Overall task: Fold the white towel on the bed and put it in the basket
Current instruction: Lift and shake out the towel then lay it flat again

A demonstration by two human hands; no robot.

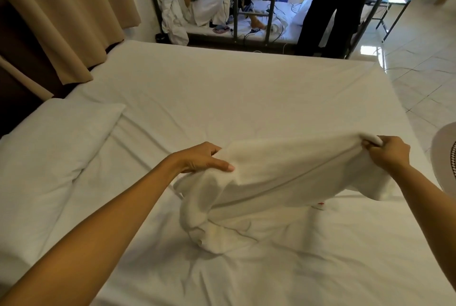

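The white towel (pixel 278 180) is lifted off the bed (pixel 222 98), stretched between both hands, its lower part bunched and resting on the sheet. My left hand (pixel 202 157) grips the towel's left upper edge, thumb on top. My right hand (pixel 387 152) pinches the right upper corner in a closed fist. At the right edge of the frame a pale rounded object, possibly the basket (pixel 444 155), is only partly visible.
A white pillow (pixel 56 138) lies on the bed's left side. Beige curtains (pixel 61 9) hang at the left. Beyond the bed stands a metal bunk frame (pixel 237 9) with a person lying on it, and another person in dark trousers (pixel 328 17). Tiled floor (pixel 419 59) runs along the right.
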